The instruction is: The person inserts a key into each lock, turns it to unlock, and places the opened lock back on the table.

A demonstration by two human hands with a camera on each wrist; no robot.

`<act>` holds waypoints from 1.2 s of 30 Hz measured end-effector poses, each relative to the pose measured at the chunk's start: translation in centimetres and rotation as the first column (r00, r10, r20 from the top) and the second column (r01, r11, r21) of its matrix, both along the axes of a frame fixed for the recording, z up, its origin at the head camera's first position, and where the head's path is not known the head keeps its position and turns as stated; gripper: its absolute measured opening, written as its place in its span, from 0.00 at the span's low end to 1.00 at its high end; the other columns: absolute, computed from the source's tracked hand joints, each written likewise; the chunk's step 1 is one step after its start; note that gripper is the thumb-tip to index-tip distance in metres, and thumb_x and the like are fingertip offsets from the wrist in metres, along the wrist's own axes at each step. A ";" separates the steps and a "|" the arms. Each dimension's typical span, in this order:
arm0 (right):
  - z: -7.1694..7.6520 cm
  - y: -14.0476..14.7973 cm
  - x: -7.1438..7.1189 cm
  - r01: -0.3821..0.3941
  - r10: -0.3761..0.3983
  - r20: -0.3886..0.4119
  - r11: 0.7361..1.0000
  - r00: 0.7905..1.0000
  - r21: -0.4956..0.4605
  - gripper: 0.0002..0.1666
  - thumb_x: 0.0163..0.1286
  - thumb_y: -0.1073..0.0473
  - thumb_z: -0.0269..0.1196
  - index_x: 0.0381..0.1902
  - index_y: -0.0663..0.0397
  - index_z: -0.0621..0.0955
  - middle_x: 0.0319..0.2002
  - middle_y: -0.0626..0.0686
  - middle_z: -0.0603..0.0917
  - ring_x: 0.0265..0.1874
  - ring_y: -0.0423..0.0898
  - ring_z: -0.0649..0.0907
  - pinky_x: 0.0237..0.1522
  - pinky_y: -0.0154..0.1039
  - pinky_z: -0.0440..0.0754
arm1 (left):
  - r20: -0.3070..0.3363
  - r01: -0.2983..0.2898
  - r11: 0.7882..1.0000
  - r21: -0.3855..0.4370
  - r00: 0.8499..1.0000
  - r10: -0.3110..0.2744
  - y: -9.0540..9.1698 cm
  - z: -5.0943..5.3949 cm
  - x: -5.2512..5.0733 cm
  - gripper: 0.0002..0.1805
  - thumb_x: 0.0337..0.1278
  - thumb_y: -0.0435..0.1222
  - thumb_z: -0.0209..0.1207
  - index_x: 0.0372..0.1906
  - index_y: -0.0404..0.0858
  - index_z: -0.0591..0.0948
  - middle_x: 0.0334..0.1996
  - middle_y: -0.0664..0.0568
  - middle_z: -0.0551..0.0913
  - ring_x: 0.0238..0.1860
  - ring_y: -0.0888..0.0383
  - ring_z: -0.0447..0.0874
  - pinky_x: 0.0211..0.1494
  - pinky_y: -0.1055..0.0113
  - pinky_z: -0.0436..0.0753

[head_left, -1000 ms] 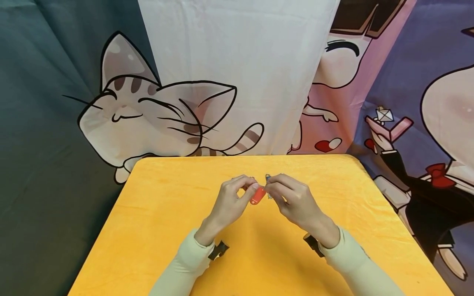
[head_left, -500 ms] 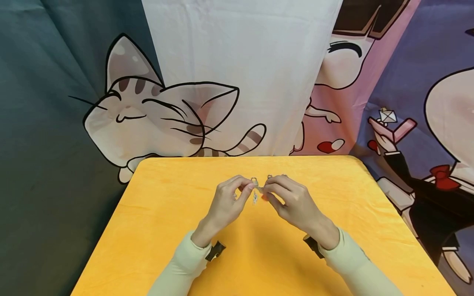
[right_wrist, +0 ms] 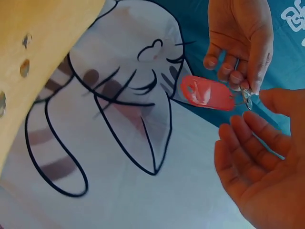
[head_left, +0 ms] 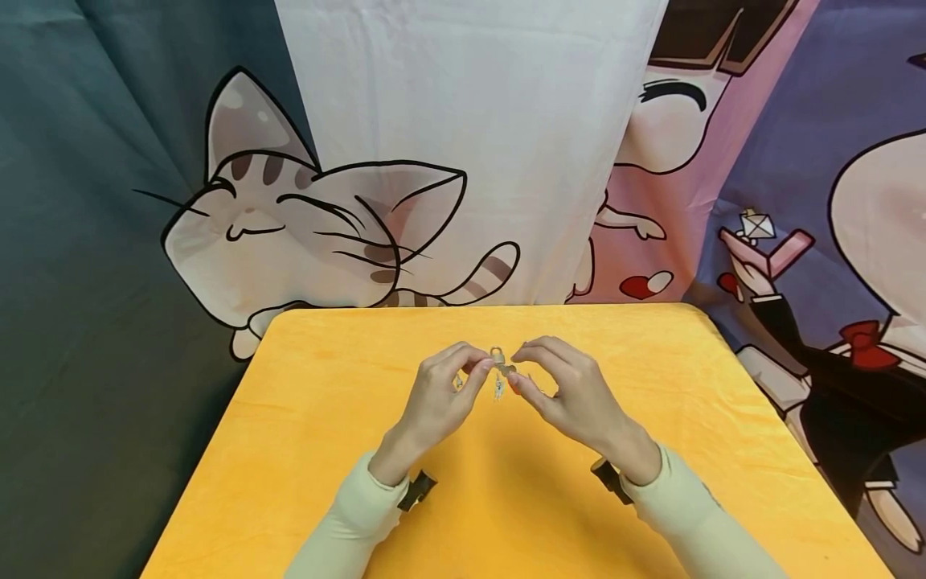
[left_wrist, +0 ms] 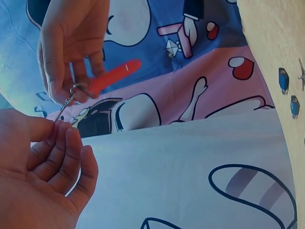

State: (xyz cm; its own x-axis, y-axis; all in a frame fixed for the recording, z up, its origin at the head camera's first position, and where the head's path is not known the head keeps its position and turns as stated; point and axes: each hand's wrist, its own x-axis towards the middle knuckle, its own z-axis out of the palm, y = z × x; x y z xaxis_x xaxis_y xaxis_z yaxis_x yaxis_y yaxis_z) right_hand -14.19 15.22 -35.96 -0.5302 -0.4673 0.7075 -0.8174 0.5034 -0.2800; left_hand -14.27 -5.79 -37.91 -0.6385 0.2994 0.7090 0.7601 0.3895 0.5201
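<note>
Red tag between two hands, one pinching and one spread

From my remote seat I see the red tag [right_wrist: 209, 93] held up between the hands, clear of the table [head_left: 325, 386]. The left hand [head_left: 441, 394] pinches a small metal piece [left_wrist: 63, 109] between thumb and fingertip. The right hand [head_left: 579, 394] has its thumb and forefinger spread around that spot; whether a fingertip brushes the metal I can't tell.

My reading is that the handling is midway. Tag and metal piece seem joined (the link is too small for me to be sure), and neither has been set down. What I'd count as left is letting go of the tag; a padlock [head_left: 497, 355] and a small bunch of keys [head_left: 498, 388] lie on the table, unheld.

The tag is a flat, rounded slab, probably plastic, with a hole near one end and a pale glare across its face. The metal is thin, shiny and silvery in the right wrist view. The padlock has a curved shackle over a blocky body. The tabletop looks soft and faintly rippled; behind it hangs a creased cloth backdrop [head_left: 463, 80] with cartoon figures.
</note>
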 end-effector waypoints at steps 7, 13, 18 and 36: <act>-0.8 -0.5 -0.1 -0.019 0.018 0.120 1.000 0.993 0.013 0.15 0.60 0.56 0.72 0.44 0.51 0.83 0.39 0.45 0.86 0.40 0.42 0.84 0.44 0.43 0.84 | 0.003 -0.007 1.000 -0.014 1.000 0.007 -0.1 0.3 0.3 0.04 0.66 0.33 0.60 0.35 0.37 0.83 0.27 0.54 0.82 0.29 0.64 0.78 0.34 0.75 0.79; -1.1 -0.7 -0.1 -0.001 0.000 0.139 1.000 0.990 0.008 0.09 0.61 0.58 0.71 0.39 0.50 0.84 0.36 0.45 0.86 0.35 0.38 0.83 0.56 0.48 0.82 | 0.006 0.000 1.000 -0.022 1.000 0.000 -0.1 0.1 0.4 0.04 0.66 0.32 0.59 0.35 0.38 0.82 0.27 0.54 0.82 0.29 0.64 0.78 0.35 0.75 0.80; -1.2 -0.8 0.0 -0.016 0.014 0.135 1.000 0.991 0.013 0.06 0.61 0.61 0.71 0.35 0.49 0.84 0.31 0.42 0.84 0.32 0.37 0.82 0.41 0.37 0.84 | 0.013 0.001 1.000 -0.023 1.000 -0.001 -0.1 0.0 0.4 0.04 0.66 0.33 0.59 0.35 0.38 0.82 0.27 0.55 0.82 0.29 0.64 0.77 0.35 0.74 0.80; -1.3 -0.5 0.3 -0.040 0.034 0.154 0.999 0.987 0.036 0.03 0.68 0.64 0.64 0.37 0.52 0.83 0.31 0.45 0.85 0.31 0.36 0.81 0.32 0.31 0.81 | 0.029 0.029 0.999 -0.023 0.999 -0.029 -0.3 -0.2 0.3 0.05 0.67 0.35 0.58 0.39 0.38 0.83 0.31 0.54 0.83 0.32 0.64 0.78 0.36 0.73 0.80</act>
State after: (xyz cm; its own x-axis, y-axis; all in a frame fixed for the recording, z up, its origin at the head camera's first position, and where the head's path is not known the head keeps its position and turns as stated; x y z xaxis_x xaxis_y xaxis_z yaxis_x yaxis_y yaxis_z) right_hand -13.94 14.71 -37.23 -0.6128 -0.5141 0.6001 -0.7846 0.4861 -0.3847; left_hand -13.95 -6.05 -38.09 -0.6495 0.3342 0.6829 0.7560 0.3799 0.5331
